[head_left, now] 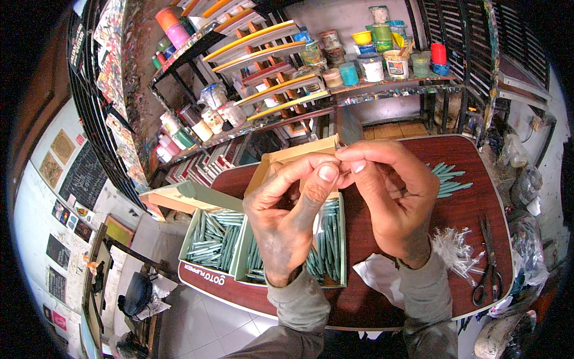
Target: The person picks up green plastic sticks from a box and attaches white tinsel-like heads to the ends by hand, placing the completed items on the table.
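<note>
My left hand [286, 224] and my right hand [399, 197] are raised above the table, their fingertips meeting. Thumb and forefinger are pinched together on each. Whatever lies between them is too small or too hidden to name. Below and behind my left hand stands an open pale green box [343, 248] holding many slim blue-green pen-like sticks [327, 254]; the hand covers part of it. Another open box [184, 242], with its lid [190, 196] folded back, adjoins it on the left, filled with similar sticks [212, 239]. More loose sticks [447, 179] lie beyond my right hand.
On the dark red table [359, 308] lie black scissors [491, 272], a heap of thin clear plastic pieces [453, 251] and a crumpled white sheet [378, 276]. Behind are shelves with paint pots [371, 67] and a rack of frames [257, 54]. Plastic bags [526, 230] hang at the right.
</note>
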Available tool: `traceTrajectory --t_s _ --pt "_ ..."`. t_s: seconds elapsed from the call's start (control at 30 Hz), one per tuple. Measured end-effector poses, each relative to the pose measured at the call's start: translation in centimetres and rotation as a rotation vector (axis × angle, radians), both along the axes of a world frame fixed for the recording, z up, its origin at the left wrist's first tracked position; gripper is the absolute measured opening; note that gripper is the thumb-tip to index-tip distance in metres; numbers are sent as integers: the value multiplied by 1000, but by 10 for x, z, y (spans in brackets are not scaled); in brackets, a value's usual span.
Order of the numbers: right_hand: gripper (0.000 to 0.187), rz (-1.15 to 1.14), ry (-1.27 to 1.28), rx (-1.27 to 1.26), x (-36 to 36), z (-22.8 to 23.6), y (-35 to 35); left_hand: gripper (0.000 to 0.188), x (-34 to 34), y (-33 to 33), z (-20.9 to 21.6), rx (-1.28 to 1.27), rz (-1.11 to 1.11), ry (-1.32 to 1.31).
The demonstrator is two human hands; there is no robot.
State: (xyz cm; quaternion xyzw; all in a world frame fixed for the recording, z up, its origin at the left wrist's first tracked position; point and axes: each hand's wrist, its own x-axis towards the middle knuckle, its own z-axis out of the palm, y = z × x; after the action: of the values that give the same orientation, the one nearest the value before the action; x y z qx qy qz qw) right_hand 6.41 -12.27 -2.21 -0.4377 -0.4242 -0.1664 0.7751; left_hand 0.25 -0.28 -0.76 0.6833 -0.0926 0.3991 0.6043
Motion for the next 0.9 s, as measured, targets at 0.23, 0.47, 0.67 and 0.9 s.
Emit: traceTrajectory --t_s 0.23,0.47,0.67,0.9 --pt "13 -107 -130 -221 10 4 -20 19 -4 7 2 288 200 -28" --pt "10 -124 -122 -306 14 5 -28 21 -5 5 4 355 226 7" --pt "9 -135 -111 -277 14 3 -26 20 -5 6 3 396 200 -12" --pt "11 26 -66 -304 20 -3 -32 17 -8 14 8 597 154 -31"
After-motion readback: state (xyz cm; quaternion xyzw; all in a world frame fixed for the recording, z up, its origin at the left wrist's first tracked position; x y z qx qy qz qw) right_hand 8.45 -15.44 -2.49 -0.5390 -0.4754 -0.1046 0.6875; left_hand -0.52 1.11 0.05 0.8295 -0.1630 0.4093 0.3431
